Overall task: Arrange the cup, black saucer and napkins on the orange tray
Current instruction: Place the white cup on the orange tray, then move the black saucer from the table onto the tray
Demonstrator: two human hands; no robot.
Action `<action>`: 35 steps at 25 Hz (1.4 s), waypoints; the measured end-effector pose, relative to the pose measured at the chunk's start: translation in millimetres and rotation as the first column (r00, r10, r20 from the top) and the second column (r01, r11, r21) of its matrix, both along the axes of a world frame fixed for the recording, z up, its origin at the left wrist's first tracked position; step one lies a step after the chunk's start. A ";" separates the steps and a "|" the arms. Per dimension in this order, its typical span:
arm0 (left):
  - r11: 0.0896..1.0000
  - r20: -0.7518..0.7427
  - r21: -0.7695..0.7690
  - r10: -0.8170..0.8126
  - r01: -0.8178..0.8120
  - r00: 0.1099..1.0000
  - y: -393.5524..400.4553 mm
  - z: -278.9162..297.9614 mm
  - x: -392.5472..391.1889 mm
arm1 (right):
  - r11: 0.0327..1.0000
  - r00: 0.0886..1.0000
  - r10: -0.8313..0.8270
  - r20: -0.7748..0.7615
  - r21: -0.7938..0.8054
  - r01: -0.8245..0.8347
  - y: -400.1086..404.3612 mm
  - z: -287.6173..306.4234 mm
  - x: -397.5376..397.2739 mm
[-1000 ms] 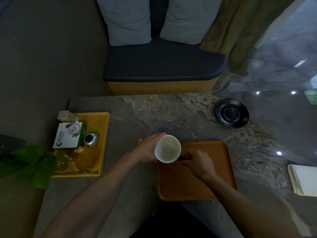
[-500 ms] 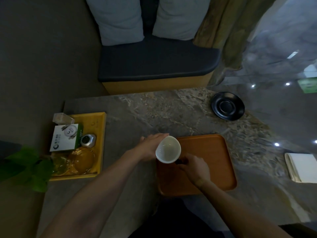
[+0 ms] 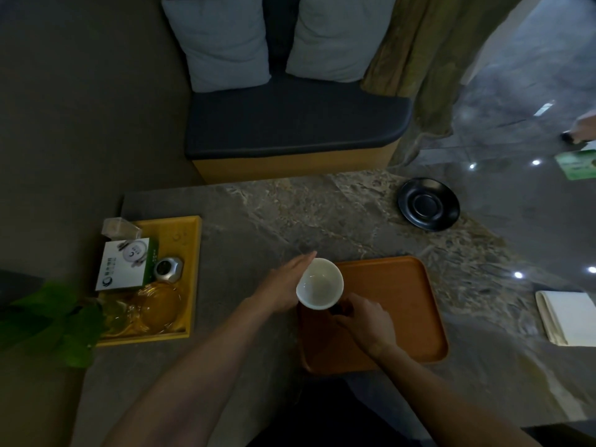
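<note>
Both hands are on the cup (image 3: pixel 320 283) right at the near-left corner of the orange tray (image 3: pixel 393 304), and it is a 2-handed affair: the left hand (image 3: pixel 283 287) lies flat with fingers straight and together, palm pressed against the cup's left wall, bracing rather than wrapping it. The right hand (image 3: pixel 364 321) sits just below and right of the rim, fingers curled in tight on the dark handle side of the cup, though the exact pinch is hidden under the knuckles. The cup's white mouth faces up at the camera and looks empty, its body between the 2 hands, over the tray's left edge; whether its base touches the tray, I cannot tell. Well apart, the black saucer (image 3: pixel 428 204) rests on the marble table (image 3: pixel 290 221) at the far right, off the tray. The napkins (image 3: pixel 569 317) lie in a pale stack at the table's right edge, also off the tray. A yellow tray (image 3: pixel 190 240) of small items sits to the left.
</note>
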State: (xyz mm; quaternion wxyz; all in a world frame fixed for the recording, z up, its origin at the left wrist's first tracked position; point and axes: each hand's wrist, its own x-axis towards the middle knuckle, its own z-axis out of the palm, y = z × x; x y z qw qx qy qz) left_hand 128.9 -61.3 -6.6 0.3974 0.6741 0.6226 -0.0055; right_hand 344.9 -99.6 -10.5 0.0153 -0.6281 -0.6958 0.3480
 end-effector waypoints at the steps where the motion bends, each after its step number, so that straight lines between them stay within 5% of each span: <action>1: 0.997 0.035 -0.007 0.077 -0.077 0.996 -4.3 -0.4 0.6 | 1.000 1.000 0.005 -0.001 -0.003 -0.005 0.8 -0.1 0.5; 5: 0.953 0.078 -0.053 0.302 -0.298 0.950 -25.8 0.1 -1.5 | 0.998 0.998 0.062 0.030 -0.028 -0.061 2.9 4.9 0.5; 11: 0.956 0.045 -0.054 0.289 -0.287 0.956 -43.0 17.0 -3.9 | 0.976 0.968 0.214 0.133 0.012 -0.218 9.4 19.7 3.3; 19: 0.994 -0.405 -0.010 0.099 -0.113 0.909 -45.0 51.7 13.3 | 0.935 0.900 0.308 0.307 0.074 -0.346 25.0 43.2 51.7; 24: 0.989 -0.466 -0.130 -0.125 0.072 0.876 -39.8 73.6 50.8 | 0.952 0.913 0.272 0.305 0.052 -0.301 23.2 59.5 114.4; 35: 0.964 -0.347 -0.183 -0.247 0.193 0.905 -12.4 86.9 200.1 | 0.956 0.905 0.216 0.366 0.108 -0.272 10.7 95.8 283.1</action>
